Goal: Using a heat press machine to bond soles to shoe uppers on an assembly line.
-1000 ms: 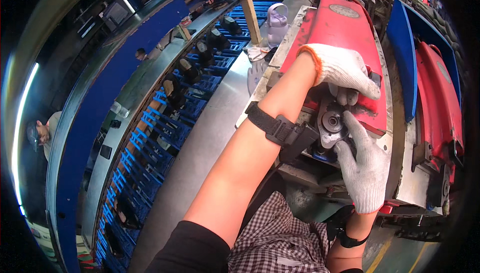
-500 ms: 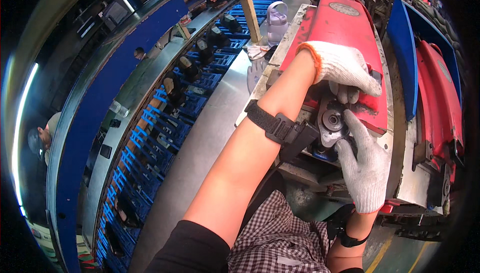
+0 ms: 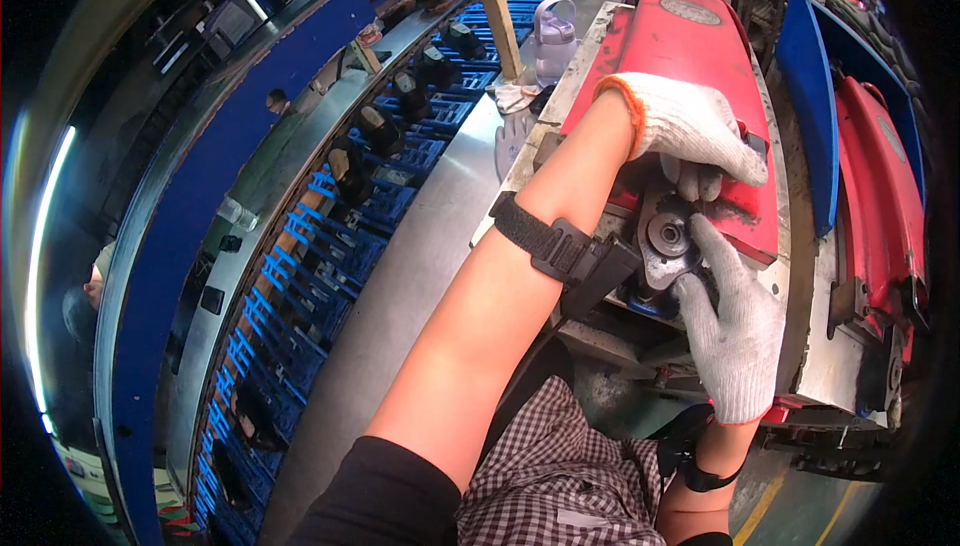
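Both hands wear white knitted gloves and work at the front end of a red-covered machine. My left hand reaches over the machine's front with its fingers curled down; what they grip, if anything, is hidden beneath them. Below it sits a grey metal plate with a round ringed hub. Close against the plate's right side is my right hand, its thumb and forefinger bent toward the plate with a gap between them. Something dark shows in that gap, too covered to name. The other right fingers are out of sight.
Left of the machine runs a metal-edged conveyor with blue slats, carrying several dark shoes. A lilac bottle and a grey glove lie beyond my left forearm. At the right stands a second red-covered machine beside a blue panel.
My hands keep nearly the same pose, with only a slight shift of the whole view. At the far left edge, another person's head has moved a little.
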### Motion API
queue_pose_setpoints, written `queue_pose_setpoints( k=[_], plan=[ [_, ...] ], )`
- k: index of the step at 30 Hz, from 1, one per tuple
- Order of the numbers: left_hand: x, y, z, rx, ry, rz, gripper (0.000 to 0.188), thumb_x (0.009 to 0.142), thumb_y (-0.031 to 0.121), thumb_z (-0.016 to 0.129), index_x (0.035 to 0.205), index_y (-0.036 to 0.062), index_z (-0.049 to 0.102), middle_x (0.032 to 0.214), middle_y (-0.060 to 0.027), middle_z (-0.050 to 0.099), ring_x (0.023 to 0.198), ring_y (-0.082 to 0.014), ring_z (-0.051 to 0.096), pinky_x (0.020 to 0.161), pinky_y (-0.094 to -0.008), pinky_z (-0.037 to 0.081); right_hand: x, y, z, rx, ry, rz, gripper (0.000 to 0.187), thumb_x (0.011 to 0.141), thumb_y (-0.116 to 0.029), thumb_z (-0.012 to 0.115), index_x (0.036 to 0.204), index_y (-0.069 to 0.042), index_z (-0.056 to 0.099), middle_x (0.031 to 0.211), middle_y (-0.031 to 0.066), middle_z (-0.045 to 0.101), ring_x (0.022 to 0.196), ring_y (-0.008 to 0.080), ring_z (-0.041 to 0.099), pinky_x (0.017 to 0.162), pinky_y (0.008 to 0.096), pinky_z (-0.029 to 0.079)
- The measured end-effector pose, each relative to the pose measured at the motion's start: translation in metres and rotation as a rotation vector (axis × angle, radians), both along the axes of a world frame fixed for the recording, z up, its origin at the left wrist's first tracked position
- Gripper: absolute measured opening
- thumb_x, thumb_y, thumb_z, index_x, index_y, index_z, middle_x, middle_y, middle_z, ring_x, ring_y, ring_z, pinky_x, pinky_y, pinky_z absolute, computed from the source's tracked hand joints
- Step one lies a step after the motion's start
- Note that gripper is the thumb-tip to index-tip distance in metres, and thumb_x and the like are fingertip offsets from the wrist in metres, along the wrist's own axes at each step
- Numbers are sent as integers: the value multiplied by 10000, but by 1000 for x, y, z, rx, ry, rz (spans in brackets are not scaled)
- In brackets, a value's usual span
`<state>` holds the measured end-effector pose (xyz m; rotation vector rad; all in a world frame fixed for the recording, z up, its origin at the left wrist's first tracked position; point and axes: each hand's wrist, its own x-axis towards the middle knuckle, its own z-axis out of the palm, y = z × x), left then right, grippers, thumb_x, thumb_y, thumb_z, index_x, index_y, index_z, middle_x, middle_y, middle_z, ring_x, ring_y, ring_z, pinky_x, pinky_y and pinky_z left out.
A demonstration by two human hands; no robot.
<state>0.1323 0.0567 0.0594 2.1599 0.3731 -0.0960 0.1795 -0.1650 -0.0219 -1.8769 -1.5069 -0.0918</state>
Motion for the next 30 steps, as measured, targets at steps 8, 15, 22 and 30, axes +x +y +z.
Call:
queue_pose_setpoints(
  k=[8,15,22,30],
  plan=[
    [0,0,0,-5,8,11,494,922,527,743,898,35,771,779,-88,766,664,-169,715,617,-283,559,0,0,-2,8,-14,1,515,891,-156,748,1397,-133,658,1174,176,754,1023,345,744,884,425,578],
    [1,0,0,-8,8,20,500,926,533,738,895,35,775,780,-87,768,665,-168,717,616,-283,561,-1,0,2,-2,22,-1,512,888,-147,749,1393,-131,662,1167,175,755,1017,353,742,890,430,576],
    [2,0,1,6,15,9,478,922,512,739,920,36,787,804,-87,777,682,-170,726,628,-289,565,2,0,-1,16,-16,2,521,889,-160,744,1403,-148,656,1158,176,756,1004,351,742,877,435,576],
    [1,0,-3,13,2,11,494,934,525,729,916,35,782,802,-84,775,674,-160,716,616,-273,554,1,-1,-3,-18,-6,-11,520,899,-182,734,1413,-166,651,1143,172,758,988,346,744,857,434,578]
  ],
)
